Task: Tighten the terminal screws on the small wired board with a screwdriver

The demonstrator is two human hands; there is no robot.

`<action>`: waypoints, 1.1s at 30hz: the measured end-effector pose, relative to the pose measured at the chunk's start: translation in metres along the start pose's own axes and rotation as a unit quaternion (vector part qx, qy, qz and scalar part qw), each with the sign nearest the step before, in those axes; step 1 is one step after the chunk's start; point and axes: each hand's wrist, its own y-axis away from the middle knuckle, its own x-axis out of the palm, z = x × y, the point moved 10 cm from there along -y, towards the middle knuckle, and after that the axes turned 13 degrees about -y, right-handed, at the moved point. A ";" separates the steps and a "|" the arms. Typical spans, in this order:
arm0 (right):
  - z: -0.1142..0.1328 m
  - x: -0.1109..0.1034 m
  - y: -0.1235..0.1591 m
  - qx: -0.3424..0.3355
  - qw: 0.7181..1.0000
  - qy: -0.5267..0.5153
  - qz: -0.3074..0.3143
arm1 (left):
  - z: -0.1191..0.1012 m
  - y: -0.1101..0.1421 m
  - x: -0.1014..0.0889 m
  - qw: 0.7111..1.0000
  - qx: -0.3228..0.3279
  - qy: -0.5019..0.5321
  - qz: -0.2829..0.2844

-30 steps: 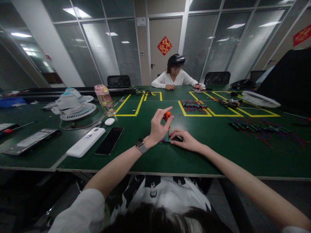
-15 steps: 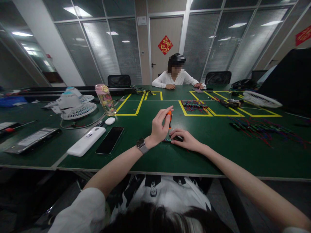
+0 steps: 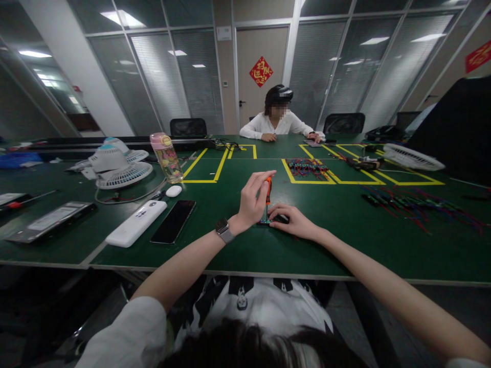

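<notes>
My left hand [image 3: 251,200], with a watch on its wrist, grips the orange handle of a small screwdriver [image 3: 268,190] held upright, tip down. The tip meets a small dark part [image 3: 273,220] lying on the green table [image 3: 245,245]. My right hand [image 3: 292,221] lies over that part, fingers pressed on it, holding it down. Both hands are close together near the table's front middle.
Left of my hands lie a black phone [image 3: 173,221], a white power bank [image 3: 137,223], a white mouse [image 3: 174,191], a pink bottle [image 3: 166,158] and small fans [image 3: 118,171]. Coloured wire bundles [image 3: 307,167] lie in yellow-taped squares. Another person [image 3: 276,122] sits across the table.
The screwdriver handle has turned a little in my left fingers, and more of it shows upright. My right hand stays on the part.
</notes>
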 end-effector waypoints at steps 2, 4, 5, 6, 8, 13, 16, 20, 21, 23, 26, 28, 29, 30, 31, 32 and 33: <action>0.000 0.000 0.000 0.000 1.000 -0.003 0.000 | 0.001 0.000 0.001 1.000 -0.004 0.011 0.003; 0.000 0.000 0.000 0.001 1.000 -0.004 0.000 | 0.000 -0.001 -0.001 1.000 0.001 0.003 -0.004; 0.000 0.000 0.000 0.001 1.000 -0.004 0.000 | -0.001 -0.002 -0.002 1.000 0.006 -0.005 -0.011; 0.000 0.000 0.000 0.001 1.000 -0.004 0.001 | -0.003 -0.002 -0.004 1.000 0.011 -0.014 -0.018; 0.000 0.000 0.000 0.000 1.000 -0.002 0.002 | -0.007 -0.003 -0.007 0.999 0.022 -0.030 -0.032; -0.003 0.000 0.000 0.002 1.000 0.002 0.003 | -0.010 -0.001 -0.006 0.999 0.029 -0.033 -0.032; -0.002 0.000 0.000 0.000 1.000 -0.001 0.001 | -0.007 0.002 0.001 1.000 0.012 -0.013 -0.002; -0.001 0.000 0.000 0.001 1.000 -0.003 0.001 | -0.002 0.003 0.008 0.999 -0.007 0.025 0.026; -0.001 0.000 0.000 0.002 1.000 -0.003 0.001 | -0.001 0.003 0.008 0.999 -0.006 0.025 0.025; -0.002 0.000 0.000 0.004 1.000 -0.003 0.000 | -0.002 0.002 0.006 1.000 0.000 0.012 0.011; -0.002 0.000 0.000 0.003 1.000 -0.004 -0.001 | -0.004 0.000 -0.001 1.000 0.011 -0.018 -0.018; -0.002 0.000 0.000 0.001 1.000 -0.004 -0.002 | -0.006 0.000 -0.004 0.999 0.018 -0.034 -0.031; -0.002 0.000 0.000 0.001 1.000 -0.003 -0.001 | -0.007 -0.001 -0.006 0.998 0.020 -0.039 -0.035; -0.002 0.000 0.000 0.001 1.000 -0.003 -0.001 | -0.008 -0.001 -0.006 0.998 0.021 -0.042 -0.037; -0.002 0.000 0.000 0.001 1.000 -0.003 0.000 | -0.009 -0.001 -0.007 0.998 0.021 -0.044 -0.037; -0.002 0.000 0.000 0.001 1.000 -0.003 0.001 | -0.009 -0.001 -0.006 0.998 0.020 -0.045 -0.034; -0.002 0.000 0.000 0.002 1.000 -0.005 0.001 | -0.009 0.000 -0.006 0.998 0.018 -0.045 -0.029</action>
